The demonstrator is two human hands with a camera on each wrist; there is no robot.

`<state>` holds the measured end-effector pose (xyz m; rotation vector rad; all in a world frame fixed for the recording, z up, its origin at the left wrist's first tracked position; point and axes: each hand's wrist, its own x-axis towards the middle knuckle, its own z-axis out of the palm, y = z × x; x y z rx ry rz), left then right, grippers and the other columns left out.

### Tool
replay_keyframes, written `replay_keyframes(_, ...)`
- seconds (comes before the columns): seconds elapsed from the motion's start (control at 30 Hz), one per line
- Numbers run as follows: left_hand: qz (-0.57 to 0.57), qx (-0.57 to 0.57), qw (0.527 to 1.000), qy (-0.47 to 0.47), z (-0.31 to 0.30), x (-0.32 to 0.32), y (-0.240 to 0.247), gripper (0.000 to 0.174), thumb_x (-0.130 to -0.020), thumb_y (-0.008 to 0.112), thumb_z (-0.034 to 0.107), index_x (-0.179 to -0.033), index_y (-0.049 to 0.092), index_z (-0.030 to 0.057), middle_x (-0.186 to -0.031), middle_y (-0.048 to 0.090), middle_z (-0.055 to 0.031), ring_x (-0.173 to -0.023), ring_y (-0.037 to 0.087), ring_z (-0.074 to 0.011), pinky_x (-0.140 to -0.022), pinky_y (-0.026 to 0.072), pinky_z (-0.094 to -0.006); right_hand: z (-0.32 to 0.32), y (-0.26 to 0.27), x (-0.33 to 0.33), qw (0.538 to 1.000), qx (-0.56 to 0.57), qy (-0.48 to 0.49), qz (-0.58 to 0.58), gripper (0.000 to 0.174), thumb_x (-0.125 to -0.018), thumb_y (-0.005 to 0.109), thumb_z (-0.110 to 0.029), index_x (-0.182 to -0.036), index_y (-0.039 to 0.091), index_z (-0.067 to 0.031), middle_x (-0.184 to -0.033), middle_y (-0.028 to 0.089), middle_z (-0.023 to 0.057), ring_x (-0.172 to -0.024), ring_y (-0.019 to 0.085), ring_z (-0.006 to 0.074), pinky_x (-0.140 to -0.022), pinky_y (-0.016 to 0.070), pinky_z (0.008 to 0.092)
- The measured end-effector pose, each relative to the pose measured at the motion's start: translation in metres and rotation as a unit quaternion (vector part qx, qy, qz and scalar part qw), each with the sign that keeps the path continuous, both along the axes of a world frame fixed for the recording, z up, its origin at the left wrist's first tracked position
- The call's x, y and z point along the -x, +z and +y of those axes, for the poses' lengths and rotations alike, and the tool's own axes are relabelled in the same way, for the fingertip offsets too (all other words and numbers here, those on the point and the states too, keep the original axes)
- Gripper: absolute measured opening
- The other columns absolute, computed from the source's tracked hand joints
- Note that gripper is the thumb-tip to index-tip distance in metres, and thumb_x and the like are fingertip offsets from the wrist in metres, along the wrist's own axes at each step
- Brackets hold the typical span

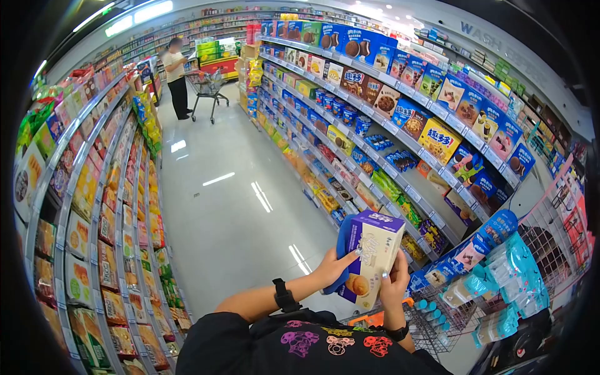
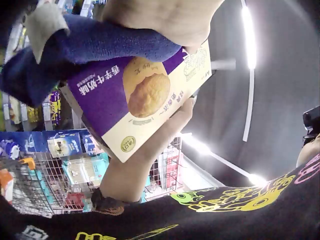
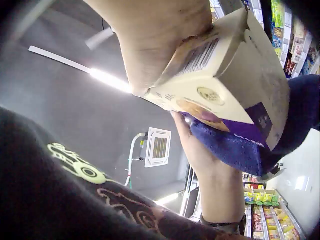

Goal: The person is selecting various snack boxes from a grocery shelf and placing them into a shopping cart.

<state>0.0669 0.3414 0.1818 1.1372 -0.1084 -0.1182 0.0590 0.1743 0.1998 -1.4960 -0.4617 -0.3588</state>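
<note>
A purple and cream biscuit box (image 1: 369, 269) is held up in front of the chest, a round golden biscuit printed on its face. My left hand (image 1: 336, 267) grips its left side, together with a folded blue cloth (image 1: 343, 237). On the right edge, my right hand (image 1: 395, 281) holds the box with the thumb on the front. The left wrist view shows the cloth (image 2: 100, 40) pressed along the purple part of the box (image 2: 145, 100). From the right wrist, a barcode shows on one side of the box (image 3: 240, 70).
A wire cart (image 1: 437, 325) with teal-and-clear packs (image 1: 519, 269) stands at the lower right. Shelves of biscuits (image 1: 375, 94) line the right, and packaged snacks (image 1: 106, 262) the left. Up the aisle, a person (image 1: 175, 75) stands beside a shopping cart (image 1: 209, 90).
</note>
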Motion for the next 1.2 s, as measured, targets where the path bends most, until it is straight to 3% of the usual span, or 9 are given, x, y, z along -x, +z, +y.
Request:
replay_keyframes(0.17, 0.045, 0.035, 0.998, -0.023, 0.005, -0.008, 0.007, 0.042, -0.091, 0.050, 0.026, -0.123, 0.042, 0.0002, -0.113, 0.056, -0.0097, -0.099, 0.056, -0.0156, -0.086, 0.0456, -0.0306, -0.011, 0.007, -0.004, 0.994, 0.014, 0.090, 0.064, 0.057, -0.083, 0.046, -0.006, -0.135, 0.025, 0.0047, -0.131, 0.042, 0.0149, -0.118, 0.043, 0.0206, -0.098, 0.0332, 0.0318)
replay_keyframes(0.33, 0.016, 0.055, 0.998, -0.030, -0.003, -0.013, 0.007, 0.043, -0.092, 0.048, 0.027, -0.124, 0.040, -0.0004, -0.114, 0.055, -0.0100, -0.099, 0.055, -0.0159, -0.086, 0.0455, -0.0295, -0.012, -0.014, 0.003, 0.958, -0.139, 0.159, 0.196, 0.069, -0.084, 0.051, -0.019, -0.140, 0.013, -0.0043, -0.137, 0.033, 0.0125, -0.121, 0.040, 0.0228, -0.098, 0.0343, 0.0341)
replay_keyframes(0.43, -0.026, -0.053, 0.998, 0.022, -0.007, -0.018, -0.003, 0.044, -0.093, 0.045, 0.028, -0.126, 0.038, -0.0015, -0.116, 0.053, -0.0120, -0.104, 0.053, -0.0176, -0.091, 0.0418, -0.0316, -0.014, -0.024, 0.004, 0.935, -0.182, 0.183, 0.243, 0.073, -0.083, 0.054, -0.023, -0.141, 0.011, -0.0104, -0.136, 0.034, 0.0117, -0.120, 0.042, 0.0251, -0.097, 0.0376, 0.0365)
replay_keyframes(0.57, -0.182, -0.202, 0.957, 0.100, -0.008, -0.020, -0.002, 0.050, -0.094, 0.038, 0.024, -0.134, 0.024, -0.0011, -0.133, 0.034, -0.0195, -0.123, 0.034, -0.0273, -0.103, 0.0255, -0.0372, -0.010, -0.020, 0.006, 0.926, -0.205, 0.197, 0.247, 0.075, -0.081, 0.054, -0.015, -0.141, 0.010, -0.0099, -0.136, 0.033, 0.0132, -0.121, 0.041, 0.0252, -0.098, 0.0360, 0.0366)
replay_keyframes(0.63, -0.283, -0.245, 0.916, 0.147, -0.012, -0.022, -0.005, 0.055, -0.093, 0.036, 0.020, -0.138, 0.014, -0.0012, -0.141, 0.019, -0.0243, -0.131, 0.020, -0.0369, -0.107, 0.0144, -0.0426, -0.010, -0.019, 0.006, 0.926, -0.217, 0.198, 0.239, 0.076, -0.080, 0.052, -0.010, -0.141, 0.006, -0.0090, -0.137, 0.032, 0.0142, -0.122, 0.038, 0.0243, -0.100, 0.0321, 0.0360)
replay_keyframes(0.73, -0.297, -0.311, 0.891, 0.144, -0.013, -0.015, 0.004, 0.060, -0.092, 0.036, 0.022, -0.139, 0.009, -0.0015, -0.145, 0.003, -0.0235, -0.132, 0.002, -0.0454, -0.107, 0.0048, -0.0489, -0.008, -0.018, 0.010, 0.945, -0.190, 0.149, 0.220, 0.081, -0.078, 0.054, -0.007, -0.142, 0.004, -0.0092, -0.138, 0.031, 0.0138, -0.123, 0.037, 0.0242, -0.101, 0.0304, 0.0354)
replay_keyframes(0.83, -0.318, -0.339, 0.875, 0.137, -0.015, -0.010, 0.007, 0.062, -0.091, 0.036, 0.027, -0.139, 0.009, -0.0018, -0.145, 0.001, -0.0240, -0.130, -0.001, -0.0506, -0.105, 0.0051, -0.0541, -0.007, -0.013, 0.012, 0.957, -0.187, 0.128, 0.183, 0.084, -0.077, 0.056, -0.005, -0.142, 0.003, -0.0086, -0.138, 0.030, 0.0133, -0.124, 0.035, 0.0239, -0.102, 0.0284, 0.0347)
replay_keyframes(0.93, -0.348, -0.358, 0.857, 0.129, -0.016, -0.006, 0.005, 0.062, -0.091, 0.034, 0.028, -0.139, 0.009, -0.0016, -0.145, 0.000, -0.0240, -0.129, -0.003, -0.0511, -0.105, 0.0046, -0.0550, -0.004, -0.004, 0.016, 0.974, -0.140, 0.080, 0.157, 0.082, -0.075, 0.056, -0.012, -0.141, 0.008, -0.0072, -0.137, 0.031, 0.0124, -0.123, 0.036, 0.0246, -0.102, 0.0267, 0.0354)
replay_keyframes(1.2, -0.383, -0.351, 0.853, 0.046, -0.018, 0.017, -0.002, 0.067, -0.090, 0.031, 0.036, -0.139, 0.009, -0.0031, -0.145, -0.006, -0.0245, -0.132, -0.007, -0.0462, -0.105, 0.0014, -0.0533, -0.002, 0.006, 0.009, 0.986, -0.119, 0.033, 0.111, 0.078, -0.078, 0.056, -0.008, -0.140, 0.010, -0.0047, -0.137, 0.031, 0.0142, -0.123, 0.035, 0.0239, -0.101, 0.0276, 0.0343)
